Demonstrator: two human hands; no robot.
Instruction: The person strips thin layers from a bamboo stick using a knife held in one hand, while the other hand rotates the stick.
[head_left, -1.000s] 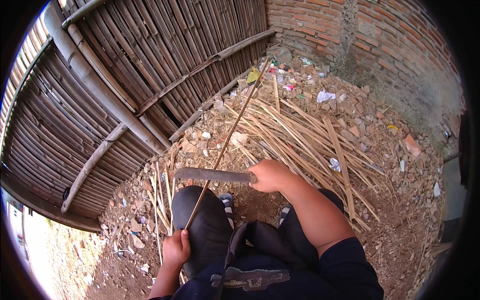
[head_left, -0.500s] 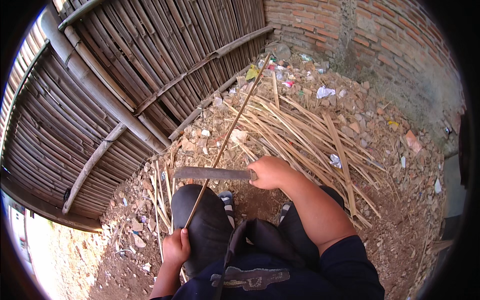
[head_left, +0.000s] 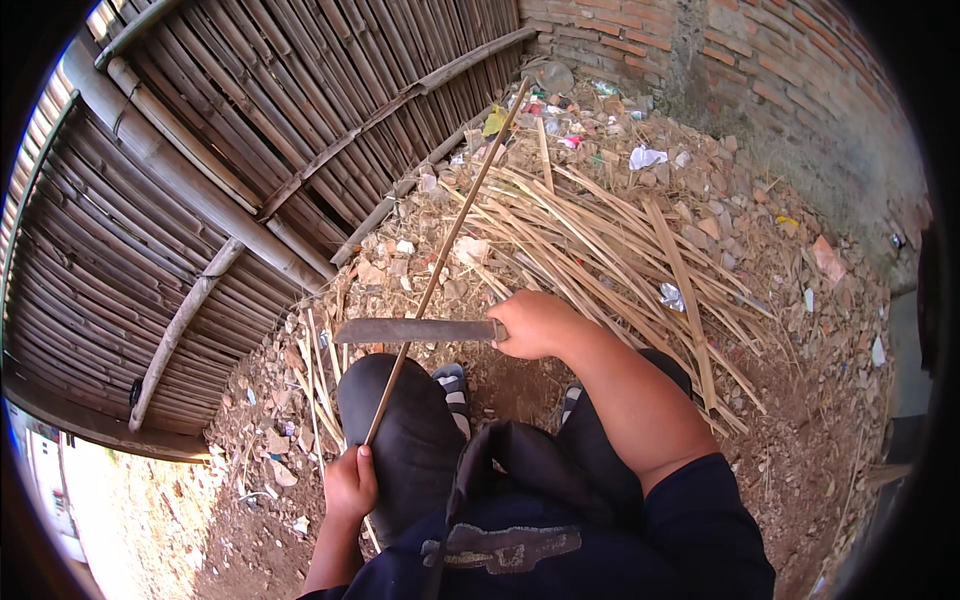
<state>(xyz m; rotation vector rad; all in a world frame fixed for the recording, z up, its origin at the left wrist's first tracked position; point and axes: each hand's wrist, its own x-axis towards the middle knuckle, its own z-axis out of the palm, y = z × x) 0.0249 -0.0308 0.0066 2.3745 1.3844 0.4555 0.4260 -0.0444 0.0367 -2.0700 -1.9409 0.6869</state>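
Observation:
My left hand (head_left: 351,484) is closed round the near end of a long thin bamboo strip (head_left: 440,258), which slants up and away to the right past my left knee. In my right hand (head_left: 532,323) is the handle of a machete (head_left: 415,331), its dark broad blade pointing left. The blade lies across the strip just beyond my left knee; whether its edge bites into the strip I cannot tell. Beyond my right hand a heap of split bamboo strips (head_left: 600,255) lies on the ground.
A bamboo-slat wall (head_left: 330,110) rises on the left, and a brick wall (head_left: 770,70) stands at the back right. Rubble and scraps of litter (head_left: 647,157) cover the ground. Several thin strips (head_left: 316,385) lie beside my left knee.
The machete and my right hand have moved slightly away from me along the strip. My left hand has shifted a little, still gripping it. The whole view has tilted slightly.

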